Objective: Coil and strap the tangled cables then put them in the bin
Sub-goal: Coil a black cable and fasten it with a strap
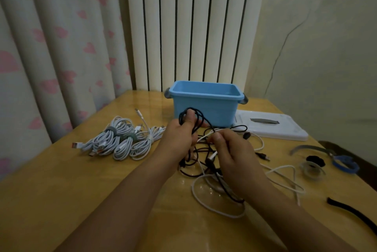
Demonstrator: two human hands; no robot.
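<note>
My left hand [179, 135] grips several loops of a black cable [195, 117], lifted just in front of the blue bin [206, 107]. To its right, my right hand [234, 153] pinches a black strand of that same cable near the fingertips. Below both hands, a tangle of black and white cables [212, 182] lies on the wooden table [102, 190]. A loose white cable [285, 172] loops out to the right. At the left sit several coiled white cables [122, 141] bound with grey straps.
The bin's white lid [285, 127] lies flat to the right of the bin. Straps lie at the right edge: a grey one [306, 147], a blue one [344, 163], a clear one [312, 169], a black strip [350, 213]. Curtains and a radiator stand behind the table.
</note>
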